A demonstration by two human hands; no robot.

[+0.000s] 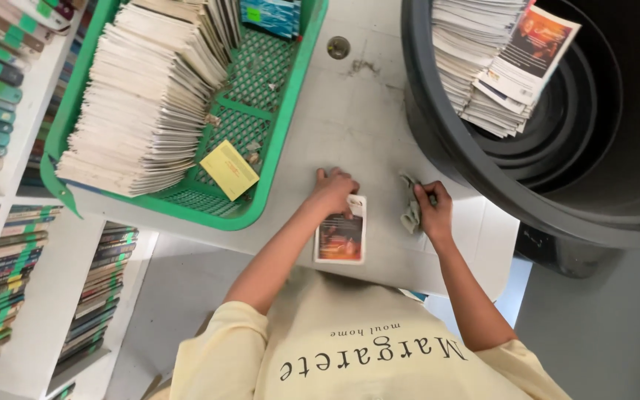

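While the left hand (332, 191) presses a booklet (341, 235), the right hand (434, 211) grips a cloth (410, 210).

Bare grey tabletop (350, 111) lay open in a strip between 2 big obstacles. To one side, hemmed in by the green plastic basket (279, 141) stacked with booklets (142, 96). To the other, blocked by the rim of the large black bin (453, 141). Nearer the body, partly taken up by a small booklet (341, 237) under the left hand (332, 191) and a crumpled cloth (411, 211) gripped in the right hand (435, 215).
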